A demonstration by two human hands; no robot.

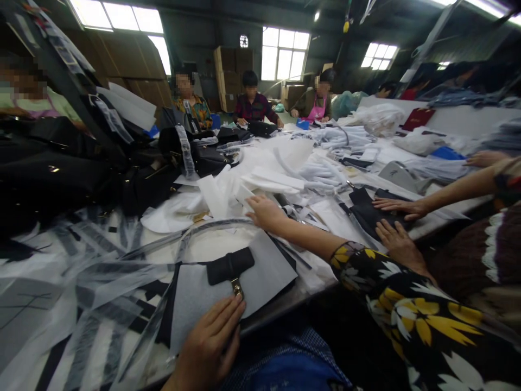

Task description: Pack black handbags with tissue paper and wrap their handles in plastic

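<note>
My left hand [211, 339] lies with straight fingers on the lower edge of a black handbag, its fingertips at the gold clasp [236, 288]. A pale grey sheet [189, 304] covers much of the bag front, around a black flap tab [230, 265]. The bag's handle [211, 223], in clear wrap, arches behind it. Stretched across to the pile beyond the bag, my right hand [266, 213] has its fingertips closed at the edge of a small white sheet [243, 194]. Part of that grip is hidden.
White sheets and padding [285, 155] heap up mid-table. Black bags [52, 174] crowd the left; clear plastic strips [97, 293] lie near me. At right, a neighbour's hands [401, 209] press on a black piece [364, 212]. Several people sit across the table.
</note>
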